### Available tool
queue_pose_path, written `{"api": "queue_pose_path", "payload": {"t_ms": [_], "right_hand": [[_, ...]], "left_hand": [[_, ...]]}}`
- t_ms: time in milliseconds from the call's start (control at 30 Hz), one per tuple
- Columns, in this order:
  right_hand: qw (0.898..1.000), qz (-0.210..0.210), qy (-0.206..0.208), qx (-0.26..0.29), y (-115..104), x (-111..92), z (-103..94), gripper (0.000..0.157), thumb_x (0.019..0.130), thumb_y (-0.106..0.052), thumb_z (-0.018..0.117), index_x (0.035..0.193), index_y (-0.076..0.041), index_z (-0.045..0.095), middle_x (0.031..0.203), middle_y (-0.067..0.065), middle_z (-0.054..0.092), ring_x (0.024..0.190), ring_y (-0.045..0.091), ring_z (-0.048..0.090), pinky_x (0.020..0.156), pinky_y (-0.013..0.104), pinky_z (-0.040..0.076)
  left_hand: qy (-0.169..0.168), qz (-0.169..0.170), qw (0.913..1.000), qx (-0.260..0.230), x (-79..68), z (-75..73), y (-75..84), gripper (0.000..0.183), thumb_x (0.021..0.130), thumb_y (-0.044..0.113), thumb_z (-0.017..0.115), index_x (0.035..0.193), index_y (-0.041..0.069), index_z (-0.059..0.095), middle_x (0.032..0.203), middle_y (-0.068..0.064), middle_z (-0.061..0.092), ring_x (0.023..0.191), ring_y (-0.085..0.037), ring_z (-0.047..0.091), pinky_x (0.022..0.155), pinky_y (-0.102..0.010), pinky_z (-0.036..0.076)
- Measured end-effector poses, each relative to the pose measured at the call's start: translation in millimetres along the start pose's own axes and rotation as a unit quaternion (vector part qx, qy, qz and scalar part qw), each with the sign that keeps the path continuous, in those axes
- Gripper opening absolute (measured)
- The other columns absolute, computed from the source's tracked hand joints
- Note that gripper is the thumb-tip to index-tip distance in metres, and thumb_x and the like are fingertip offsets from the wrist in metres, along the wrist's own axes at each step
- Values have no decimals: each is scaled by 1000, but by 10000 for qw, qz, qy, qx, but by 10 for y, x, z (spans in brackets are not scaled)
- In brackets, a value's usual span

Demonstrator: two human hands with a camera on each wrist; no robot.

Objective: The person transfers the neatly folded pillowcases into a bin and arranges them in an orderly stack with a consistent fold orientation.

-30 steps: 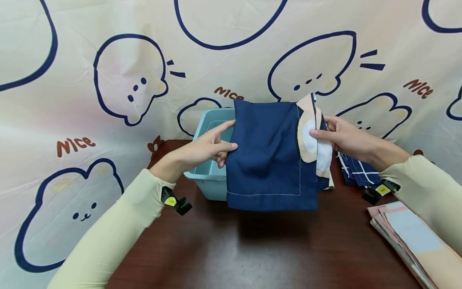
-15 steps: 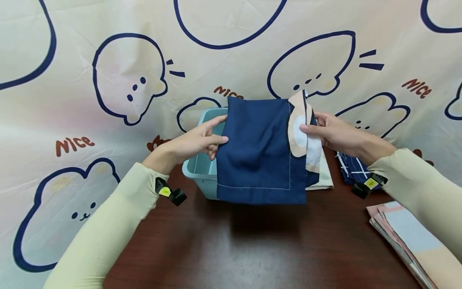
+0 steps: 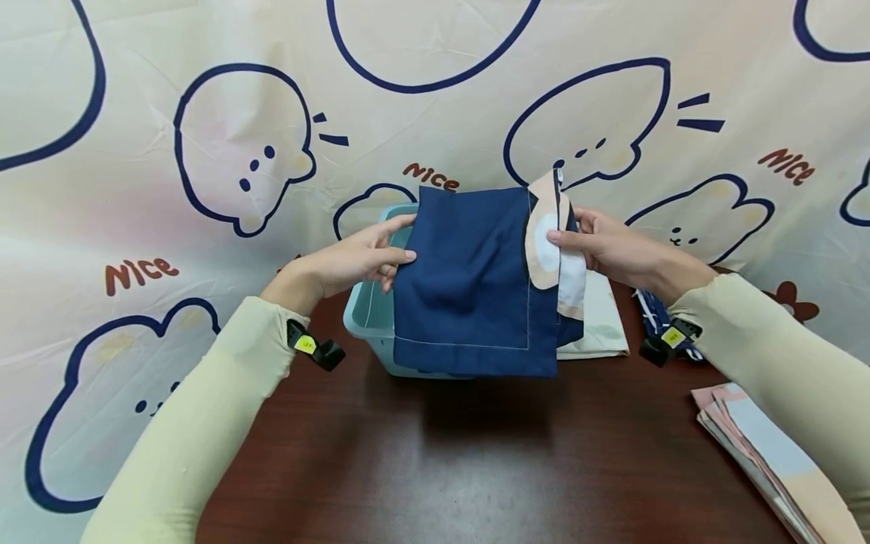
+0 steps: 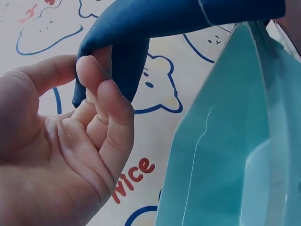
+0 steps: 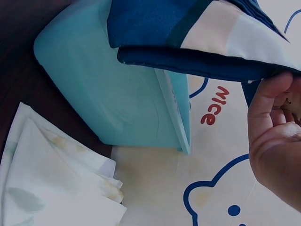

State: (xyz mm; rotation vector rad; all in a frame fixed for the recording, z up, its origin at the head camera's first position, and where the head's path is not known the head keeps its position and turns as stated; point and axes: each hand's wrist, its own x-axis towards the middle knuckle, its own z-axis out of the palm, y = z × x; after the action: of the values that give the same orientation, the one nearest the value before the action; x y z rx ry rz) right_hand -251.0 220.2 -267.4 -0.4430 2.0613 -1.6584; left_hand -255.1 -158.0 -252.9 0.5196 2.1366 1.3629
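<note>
A folded navy cloth [image 3: 462,287] with a peach and white print along its right side is held up between both hands. My left hand [image 3: 347,264] pinches its left edge between thumb and index finger; in the left wrist view the cloth [image 4: 141,21] droops over those fingers. On the printed right side, my right hand [image 3: 615,245] pinches the layers with the thumb in front. Directly behind, a light teal plastic bin [image 3: 370,344] is largely covered by the cloth in the head view. The right wrist view has the cloth's lower edge [image 5: 188,56] overlapping the bin's rim.
A folded white cloth [image 3: 598,321] lies right of the bin. Beyond it is a folded navy cloth with white lines [image 3: 654,313], partly behind the right wrist. A pink, pale blue and peach folded stack [image 3: 761,438] lies at the brown table's [image 3: 408,476] right. A printed curtain [image 3: 442,128] hangs behind.
Both hands have moved left with the navy cloth, bringing it further across the front of the bin. More of the white folded cloth now shows at the right.
</note>
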Motion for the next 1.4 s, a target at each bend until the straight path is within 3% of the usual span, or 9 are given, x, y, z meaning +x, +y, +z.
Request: {"api": "queue_pose_path", "payload": {"t_ms": [267,667,900,1133,1400], "right_hand": [[9999,31,96,122,-2,132,46,40,106,-27,52,140,-12,39,104,-6,74,96,10,72,85,28,58],[9998,17,8,217,5,331,104,36,106,-25,51,138,-13,41,101,-6,74,93,9,71,83,27,58],[9995,-25,-106,288,-7,460,137,34,107,-24,50,137,-12,43,101,-5,75,92,10,73,82,27,59],[9988,-72,-98,469,-24,571,194,35,107,-22,50,138,-11,41,102,-4,75,90,11,74,81,27,60],[9974,-290,-149,650,-24,695,239,33,107,-20,49,138,-10,43,103,-3,74,90,11,75,79,26,60]], "left_hand": [[105,-101,9999,-10,27,-114,-28,73,105,22,52,164,25,9,63,1,49,60,-15,56,70,-29,54],[75,-123,9994,-314,35,-267,-75,69,106,19,49,164,24,11,80,2,65,60,-12,56,66,-25,52],[98,-143,9996,-221,32,-367,-89,68,107,20,49,163,26,13,74,3,60,58,-12,53,65,-24,52],[162,-256,9993,-228,44,-453,-151,64,107,20,47,163,27,16,70,3,51,55,-12,43,58,-25,39],[237,-295,9974,-621,36,-539,-152,64,107,18,47,163,28,17,83,3,63,56,-10,46,57,-21,40]]}}
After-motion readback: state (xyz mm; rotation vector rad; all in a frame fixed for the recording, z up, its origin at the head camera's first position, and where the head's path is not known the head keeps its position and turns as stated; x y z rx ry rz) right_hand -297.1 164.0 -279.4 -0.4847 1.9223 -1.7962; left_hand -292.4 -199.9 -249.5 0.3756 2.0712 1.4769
